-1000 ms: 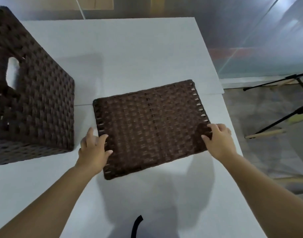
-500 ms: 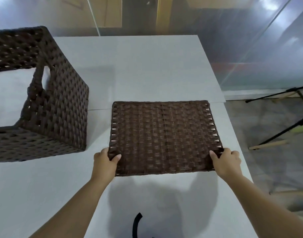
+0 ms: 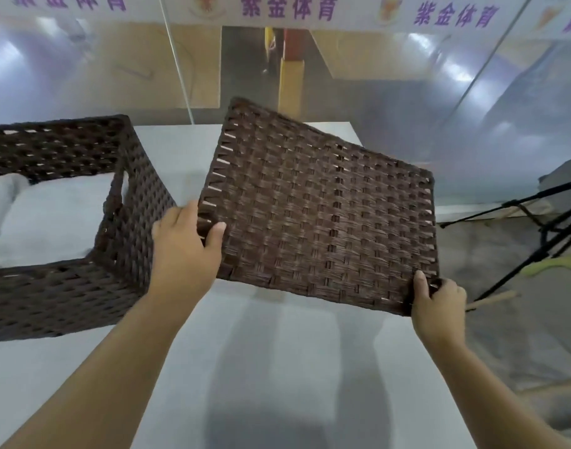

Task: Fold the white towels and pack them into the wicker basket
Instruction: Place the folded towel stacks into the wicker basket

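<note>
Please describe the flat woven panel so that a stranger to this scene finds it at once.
The white table carries an open dark wicker basket on its left, white towels inside. Right of it, the left hand and right hand hold a dark woven panel above the table. Unlike the basket, it is one flat, tilted sheet.

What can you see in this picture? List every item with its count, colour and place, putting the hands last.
wicker basket: one, dark brown, on the table at left
towels: two visible, white, folded inside the basket
wicker lid: one, dark brown, held tilted above the table
table: one, white, beneath basket and lid
stand: one, black, on the floor at right
banner: one, white with purple characters, along the top
left hand: one, gripping the lid's left edge
right hand: one, gripping the lid's near right corner
</note>
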